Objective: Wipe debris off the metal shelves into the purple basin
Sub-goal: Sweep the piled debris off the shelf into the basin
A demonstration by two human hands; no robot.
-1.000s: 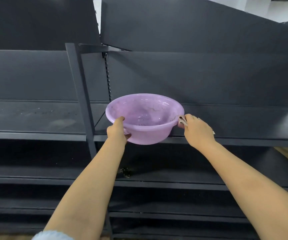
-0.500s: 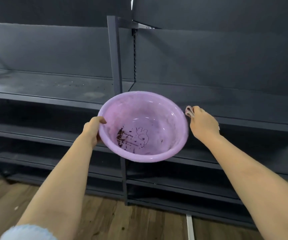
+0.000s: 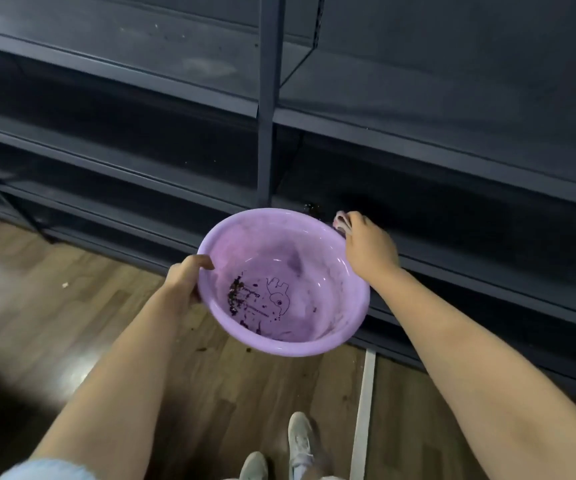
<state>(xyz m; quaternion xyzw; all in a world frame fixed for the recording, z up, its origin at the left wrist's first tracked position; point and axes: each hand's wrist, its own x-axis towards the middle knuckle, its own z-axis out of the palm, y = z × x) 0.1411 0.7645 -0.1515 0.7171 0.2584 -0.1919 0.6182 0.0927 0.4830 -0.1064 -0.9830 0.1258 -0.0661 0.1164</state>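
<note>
The round purple plastic basin (image 3: pixel 285 282) has come down from the top dark metal shelf (image 3: pixel 418 98) to a lower one. The left hand (image 3: pixel 184 278) grips its rim. The right hand (image 3: pixel 366 247), beside it, pinches a small cloth (image 3: pixel 341 220). Dark crumbs (image 3: pixel 312 207) just behind the basin look next.

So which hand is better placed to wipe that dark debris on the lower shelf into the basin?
Right. The right hand pinches a pale cloth right beside the debris, while the left hand grips the purple basin by its rim under the shelf edge.
</note>
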